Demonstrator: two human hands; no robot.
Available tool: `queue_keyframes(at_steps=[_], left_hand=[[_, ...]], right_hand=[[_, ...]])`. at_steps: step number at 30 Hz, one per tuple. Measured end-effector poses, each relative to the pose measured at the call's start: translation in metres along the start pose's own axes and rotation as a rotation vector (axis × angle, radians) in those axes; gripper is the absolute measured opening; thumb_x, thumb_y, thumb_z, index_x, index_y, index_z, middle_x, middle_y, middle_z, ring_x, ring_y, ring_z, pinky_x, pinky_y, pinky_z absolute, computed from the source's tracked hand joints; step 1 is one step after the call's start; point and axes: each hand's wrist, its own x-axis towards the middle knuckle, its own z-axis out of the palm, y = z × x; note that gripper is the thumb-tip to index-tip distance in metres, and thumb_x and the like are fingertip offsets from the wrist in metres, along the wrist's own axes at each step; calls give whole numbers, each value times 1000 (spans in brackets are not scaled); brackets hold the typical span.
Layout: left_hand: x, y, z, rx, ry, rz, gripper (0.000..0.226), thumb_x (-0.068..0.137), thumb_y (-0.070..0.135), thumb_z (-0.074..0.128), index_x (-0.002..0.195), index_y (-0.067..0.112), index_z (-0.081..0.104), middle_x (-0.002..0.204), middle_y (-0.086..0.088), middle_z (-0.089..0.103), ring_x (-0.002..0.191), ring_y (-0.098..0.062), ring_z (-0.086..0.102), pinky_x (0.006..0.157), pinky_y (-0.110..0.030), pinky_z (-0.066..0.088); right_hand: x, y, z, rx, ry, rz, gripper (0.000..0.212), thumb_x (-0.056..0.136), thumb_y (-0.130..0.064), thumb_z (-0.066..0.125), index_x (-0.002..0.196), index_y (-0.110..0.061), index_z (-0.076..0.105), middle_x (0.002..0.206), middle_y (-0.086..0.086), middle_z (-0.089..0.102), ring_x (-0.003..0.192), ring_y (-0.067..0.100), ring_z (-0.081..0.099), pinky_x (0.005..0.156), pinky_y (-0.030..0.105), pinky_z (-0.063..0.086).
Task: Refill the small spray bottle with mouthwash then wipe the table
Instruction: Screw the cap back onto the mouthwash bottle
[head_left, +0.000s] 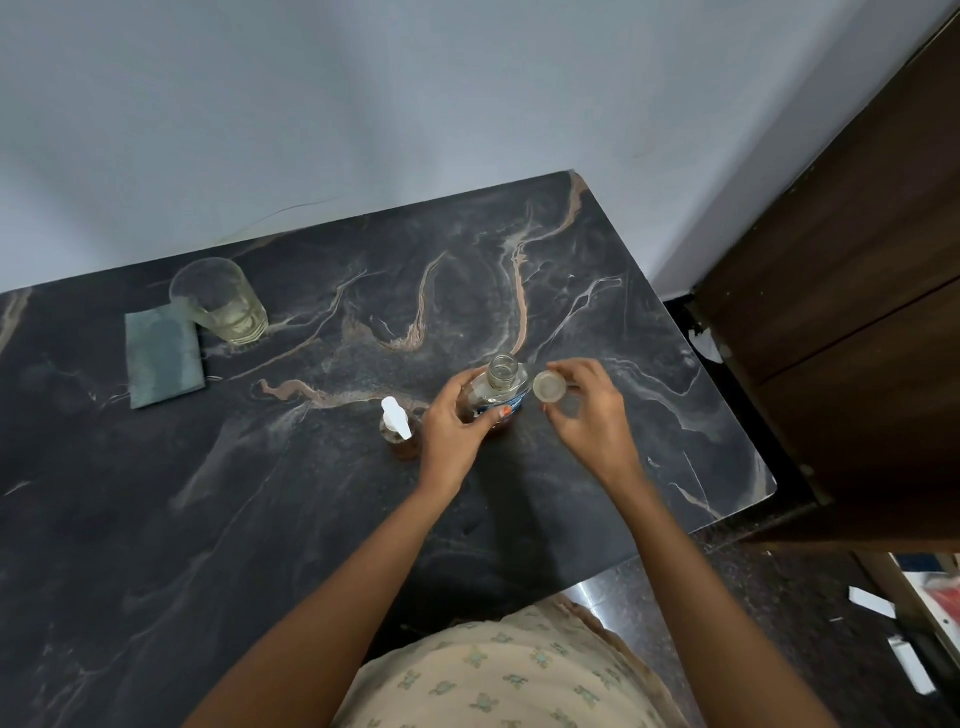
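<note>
Left hand (452, 415) grips the clear blue-labelled mouthwash bottle (496, 395), right hand (587, 410) pinches its round translucent cap (546, 387), off; next the small white-topped spray bottle (397, 428) needs opening.

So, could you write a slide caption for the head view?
Left hand steadies the opened mouthwash bottle; right hand holds its cap beside the spray bottle.

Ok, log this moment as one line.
left hand: holds mouthwash bottle | right hand: holds cap, off | spray bottle: closed | cloth: untouched
</note>
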Motion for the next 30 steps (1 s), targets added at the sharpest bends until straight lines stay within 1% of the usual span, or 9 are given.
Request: queue_keyframes(at_steps=[2,5,9,14,16,20,25,27,30], left_hand=[[0,1,0,12,1,3,54,68,7,76,95,49,57,102,6,68,100,-14,63,92,-44,49],[1,2,-1,27,-6,22,54,68,8,76,95,50,57,102,8,67,100,-13,63,91,-43,50],[1,2,-1,43,-22,43,51,67,9,77,95,46,56,100,10,66,100,-13,62,91,-41,50],[0,4,-3,70,-51,48,45,69,13,77,104,32,55,99,14,64,97,-4,61,86,-23,49],[-1,6,-3,62,-57,44,46,69,12,76,105,30,54,97,18,62,94,1,60,82,-14,47],[-1,6,-4,63,-70,23,46,71,12,75,108,27,53,99,12,61,92,1,58,82,-17,47],[-1,7,-5,63,-72,29,46,70,13,76,101,37,51,94,21,59,88,10,57,76,-6,45],[-1,6,-5,61,-74,34,45,70,14,76,100,37,52,94,21,60,88,10,58,75,-5,44],[-1,5,-5,63,-74,34,43,71,18,76,106,28,53,98,11,62,91,2,59,79,-12,47]], right_hand=[[5,-12,-8,-53,-8,-47,33,72,6,69,104,1,61,102,15,58,90,18,56,82,18,44],[10,-26,-15,-120,-50,-104,34,73,7,67,106,1,61,103,17,56,89,20,55,79,18,42],[15,-42,-17,-232,-158,-186,39,75,9,62,114,3,57,110,21,50,94,29,56,79,33,49],[25,-55,-17,-366,-264,-236,44,76,10,58,118,0,55,114,20,48,100,33,52,86,40,48],[27,-59,-19,-393,-284,-253,47,74,9,58,120,-2,54,115,17,50,102,32,49,89,38,45],[30,-68,-22,-350,-330,-259,45,75,5,63,117,-6,54,117,11,54,107,29,49,90,36,43],[36,-77,-23,-342,-388,-236,33,77,4,65,109,-3,58,114,12,58,104,26,54,81,23,40],[37,-81,-23,-364,-422,-255,33,78,6,62,110,-2,60,117,12,56,104,26,55,83,26,44],[37,-85,-22,-392,-468,-280,37,80,9,58,115,-3,59,119,13,54,104,27,55,85,33,48]])
